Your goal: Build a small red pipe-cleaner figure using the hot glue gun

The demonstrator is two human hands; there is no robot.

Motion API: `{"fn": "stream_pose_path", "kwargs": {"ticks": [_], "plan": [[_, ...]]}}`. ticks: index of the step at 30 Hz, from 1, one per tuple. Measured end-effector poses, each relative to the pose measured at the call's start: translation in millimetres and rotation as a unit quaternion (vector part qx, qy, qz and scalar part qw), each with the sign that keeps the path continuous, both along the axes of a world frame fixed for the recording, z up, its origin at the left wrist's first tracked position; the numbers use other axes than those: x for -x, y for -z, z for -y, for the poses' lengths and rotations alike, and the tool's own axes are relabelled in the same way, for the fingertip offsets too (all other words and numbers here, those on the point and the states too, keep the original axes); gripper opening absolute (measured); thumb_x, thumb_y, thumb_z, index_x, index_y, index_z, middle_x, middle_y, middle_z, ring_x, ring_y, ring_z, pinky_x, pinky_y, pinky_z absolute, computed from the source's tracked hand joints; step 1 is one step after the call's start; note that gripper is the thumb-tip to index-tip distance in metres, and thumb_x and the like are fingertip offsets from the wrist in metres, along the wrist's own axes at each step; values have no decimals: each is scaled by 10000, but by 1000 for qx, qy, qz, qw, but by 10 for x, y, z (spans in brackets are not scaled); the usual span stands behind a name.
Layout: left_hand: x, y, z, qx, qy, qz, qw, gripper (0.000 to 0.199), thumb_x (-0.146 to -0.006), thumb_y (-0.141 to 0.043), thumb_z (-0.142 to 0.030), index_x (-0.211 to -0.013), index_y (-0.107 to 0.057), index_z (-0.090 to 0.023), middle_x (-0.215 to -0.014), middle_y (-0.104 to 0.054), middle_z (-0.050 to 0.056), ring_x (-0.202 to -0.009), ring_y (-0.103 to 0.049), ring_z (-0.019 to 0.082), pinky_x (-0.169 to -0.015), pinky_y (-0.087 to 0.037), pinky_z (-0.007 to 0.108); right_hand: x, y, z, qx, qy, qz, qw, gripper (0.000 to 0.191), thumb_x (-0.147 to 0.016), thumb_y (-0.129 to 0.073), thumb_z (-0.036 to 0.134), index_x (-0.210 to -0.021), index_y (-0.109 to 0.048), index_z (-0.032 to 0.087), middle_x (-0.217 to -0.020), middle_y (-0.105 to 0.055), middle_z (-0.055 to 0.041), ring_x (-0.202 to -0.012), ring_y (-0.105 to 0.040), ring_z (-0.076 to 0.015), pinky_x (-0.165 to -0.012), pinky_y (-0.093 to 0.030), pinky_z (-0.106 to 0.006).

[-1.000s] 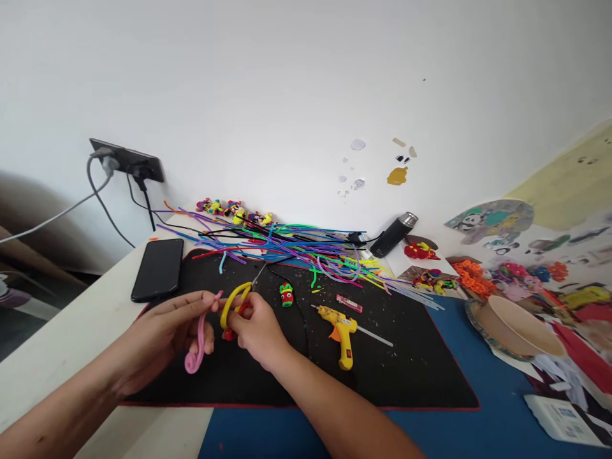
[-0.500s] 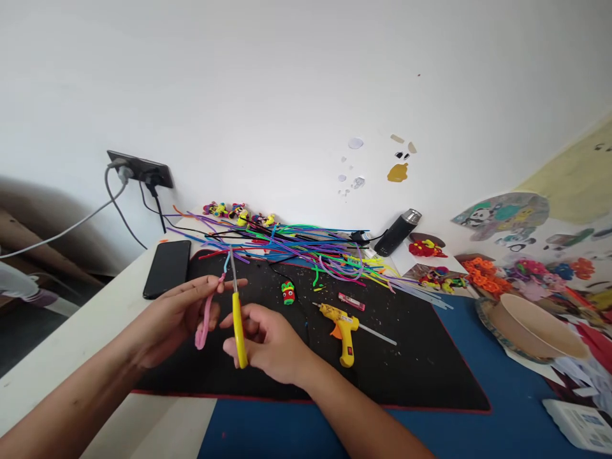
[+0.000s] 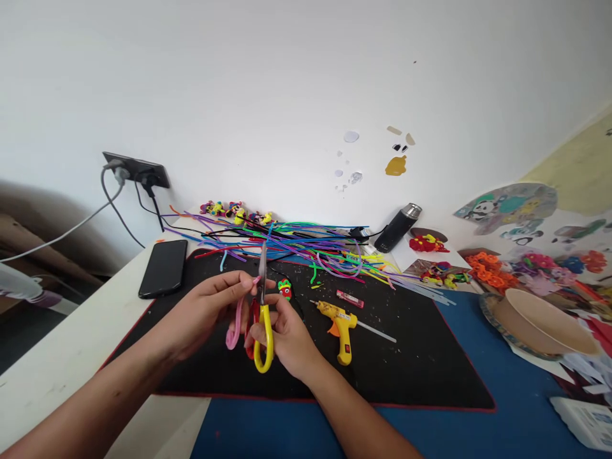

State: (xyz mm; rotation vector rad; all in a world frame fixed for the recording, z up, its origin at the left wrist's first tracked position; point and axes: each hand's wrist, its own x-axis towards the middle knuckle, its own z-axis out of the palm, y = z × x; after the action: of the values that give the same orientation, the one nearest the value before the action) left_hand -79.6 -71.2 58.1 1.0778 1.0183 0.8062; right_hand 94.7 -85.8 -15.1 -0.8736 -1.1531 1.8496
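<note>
Pinched in my left hand (image 3: pixel 215 306) is a pink pipe cleaner (image 3: pixel 234 335), its looped lower end hanging below the fingers. Its short upper tip sticks out by the thumb, right beside the scissor blades. My right hand (image 3: pixel 284 331) grips scissors (image 3: pixel 264 363) with one yellow and one red handle, blades pointing up and away. Whether the blades touch the pink tip is unclear. Just beyond the hands, a small red and green figure with eyes (image 3: pixel 284 290) lies on the black mat (image 3: pixel 396 370). A short light-blue piece (image 3: pixel 223 260) rests at the mat's far edge.
A yellow glue gun (image 3: pixel 343 325) and a pink cutter-like tool (image 3: pixel 350 299) lie on the right of the mat. Colourful pipe cleaners (image 3: pixel 296 239) are heaped along the wall. A phone (image 3: pixel 164 268) lies left, a black flask (image 3: pixel 398 228) back right, and a bowl (image 3: pixel 545 319) far right.
Both hands have moved right, closer to the red and green figure. The scissors have turned, so the red handle now shows beside the yellow one. The pink pipe cleaner moved along with my left hand.
</note>
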Motion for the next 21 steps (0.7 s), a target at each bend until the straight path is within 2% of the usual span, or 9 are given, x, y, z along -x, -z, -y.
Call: {"fn": "stream_pose_path", "kwargs": {"ticks": [4, 7, 9, 11, 14, 16, 19, 21], "plan": [[-69, -92, -54, -39, 36, -21, 998, 556, -804, -725, -749, -809, -599, -207, -526, -665, 19, -414, -597, 183, -483, -498, 310, -9, -32, -51, -17, 6, 2, 1000, 697, -732, -907, 618, -1183, -526, 249, -732, -705, 47, -538, -627, -137, -475, -355, -220], [-24, -133, -159, -103, 13, -100, 990, 557, -848, -656, -765, -860, -601, -210, -532, -654, 3, -431, -598, 182, -490, -469, 291, -95, -67, -67, -26, 2, 16, 1000, 642, -785, -822, 715, -1118, -589, 218, -727, -717, 14, -567, -648, -148, -516, -427, -242], [25, -140, -242, -151, -18, -170, 974, 543, -876, -610, -752, -899, -624, -209, -507, -593, -32, -422, -544, 161, -476, -422, 270, -153, -60, -63, -35, 15, 21, 999, 645, -788, -819, 729, -1091, -629, 193, -725, -720, -4, -611, -672, -156, -560, -488, -256], [67, -124, -310, -202, -38, -233, 950, 512, -902, -578, -713, -884, -650, -207, -538, -569, -41, -450, -499, 146, -486, -394, 261, -189, -21, -47, -11, 21, 9, 1000, 689, -733, -881, 701, -1131, -624, 200, -741, -721, 8, -561, -666, -148, -497, -477, -234], [106, -58, -355, -268, -55, -299, 914, 469, -947, -547, -639, -813, -658, -204, -706, -670, -2, -572, -529, 152, -583, -425, 267, -209, 60, -1, 10, 15, -2, 1000, 660, -764, -892, 643, -1186, -617, 215, -814, -731, 12, -482, -639, -113, -431, -449, -203], [123, -6, -352, -281, -62, -323, 901, 454, -971, -528, -608, -802, -656, -207, -767, -702, 6, -626, -545, 162, -630, -429, 271, -212, 103, 32, 9, 8, -20, 1000, 621, -814, -860, 635, -1200, -621, 210, -811, -728, 9, -432, -598, -92, -408, -433, -198], [139, 43, -322, -279, -74, -346, 893, 433, -979, -517, -588, -800, -644, -215, -717, -678, -3, -625, -544, 172, -630, -406, 277, -211, 132, 70, 7, 12, -70, 997, 601, -863, -812, 660, -1200, -604, 208, -785, -720, 8, -386, -543, -78, -373, -390, -191], [142, 51, -301, -279, -84, -355, 888, 419, -971, -516, -588, -814, -638, -219, -674, -659, -8, -614, -556, 179, -620, -397, 279, -208, 133, 90, 8, 15, -99, 995, 602, -880, -785, 685, -1202, -585, 217, -795, -722, 5, -391, -559, -85, -372, -394, -189]]}}
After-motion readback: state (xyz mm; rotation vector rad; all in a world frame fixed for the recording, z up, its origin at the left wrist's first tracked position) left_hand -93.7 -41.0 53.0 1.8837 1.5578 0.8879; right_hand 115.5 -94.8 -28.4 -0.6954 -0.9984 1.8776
